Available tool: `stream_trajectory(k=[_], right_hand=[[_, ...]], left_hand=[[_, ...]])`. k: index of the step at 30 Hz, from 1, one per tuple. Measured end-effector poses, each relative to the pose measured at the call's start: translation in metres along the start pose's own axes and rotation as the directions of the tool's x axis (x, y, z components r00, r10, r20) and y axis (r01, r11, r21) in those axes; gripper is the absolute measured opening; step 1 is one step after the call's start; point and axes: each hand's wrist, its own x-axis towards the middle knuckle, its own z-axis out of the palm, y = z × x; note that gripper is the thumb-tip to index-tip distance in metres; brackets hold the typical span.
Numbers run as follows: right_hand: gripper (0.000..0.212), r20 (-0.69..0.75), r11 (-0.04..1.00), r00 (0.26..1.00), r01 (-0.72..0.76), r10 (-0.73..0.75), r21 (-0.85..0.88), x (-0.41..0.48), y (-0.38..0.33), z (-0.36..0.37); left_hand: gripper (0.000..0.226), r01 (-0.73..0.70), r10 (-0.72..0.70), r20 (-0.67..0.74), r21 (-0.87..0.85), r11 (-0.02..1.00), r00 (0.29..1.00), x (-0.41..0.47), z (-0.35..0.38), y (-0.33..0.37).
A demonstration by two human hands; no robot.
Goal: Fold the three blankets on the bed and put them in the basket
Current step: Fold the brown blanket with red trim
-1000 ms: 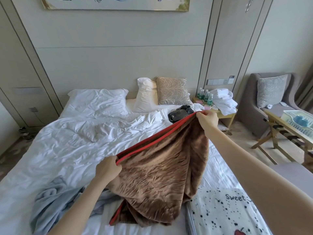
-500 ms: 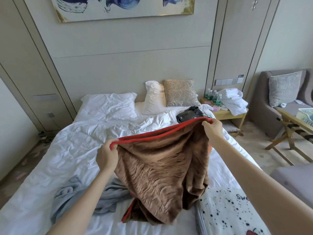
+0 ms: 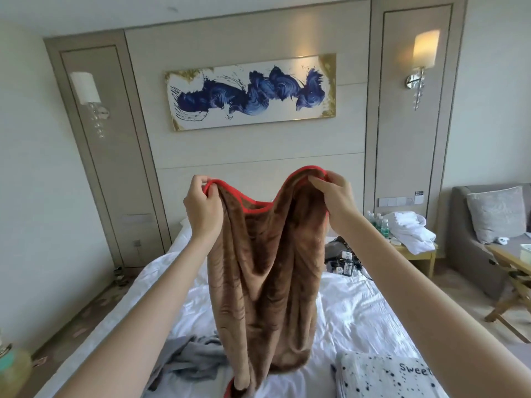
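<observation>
Head view: left hand [image 3: 202, 208] and right hand [image 3: 334, 196] are pinching the red top edge of the brown blanket [image 3: 264, 282], holding it higher and closer together than 0.5 s ago. It's hanging over the bed [image 3: 359, 311], bottom end touching the sheet.

A blue-and-white painting [image 3: 250, 93] hangs between an unlit wall lamp [image 3: 85, 87] and a lit wall lamp [image 3: 425, 48]. White towels [image 3: 409, 229] and water bottles [image 3: 377, 221] crowd a bedside counter [image 3: 422, 255]. Beside it, a grey armchair [image 3: 471, 254] holds a cushion [image 3: 498, 214].

Both hands (left [image 3: 202, 209], right [image 3: 334, 196]) hold up brown blanket [image 3: 264, 268].
</observation>
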Motion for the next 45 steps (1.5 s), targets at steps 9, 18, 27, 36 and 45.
stream_trajectory(k=[9, 18, 27, 36, 45], right_hand=[[0.01, 0.189, 0.934, 0.973, 0.062, -0.135, 0.352, -0.06, -0.122, 0.026], [0.006, 0.088, 0.95, 0.989, -0.138, 0.118, 0.279, -0.024, -0.038, 0.01], [0.032, -0.302, 0.7, 0.868, -0.497, 0.395, -0.513, 0.001, 0.218, -0.059], [0.002, -0.335, 0.537, 0.738, -0.663, 0.586, -0.521, -0.051, 0.312, -0.086], [0.038, -0.069, 0.701, 0.744, -0.653, 0.665, -0.287, -0.107, 0.31, -0.028]], left_hand=[[0.016, -0.152, 0.144, -0.197, -0.025, 0.988, 0.97, 0.033, -0.075, 0.108], [0.014, 0.031, -0.024, -0.073, 0.103, 0.994, 0.997, 0.02, -0.04, 0.032], [0.026, 0.502, -0.619, 0.091, 0.499, 0.706, 0.78, -0.101, 0.02, -0.19], [0.018, 0.604, -0.853, 0.254, 0.616, 0.506, 0.456, -0.201, 0.042, -0.266], [0.039, 0.814, -0.836, 0.496, 0.371, 0.447, 0.232, -0.237, 0.053, -0.227]])
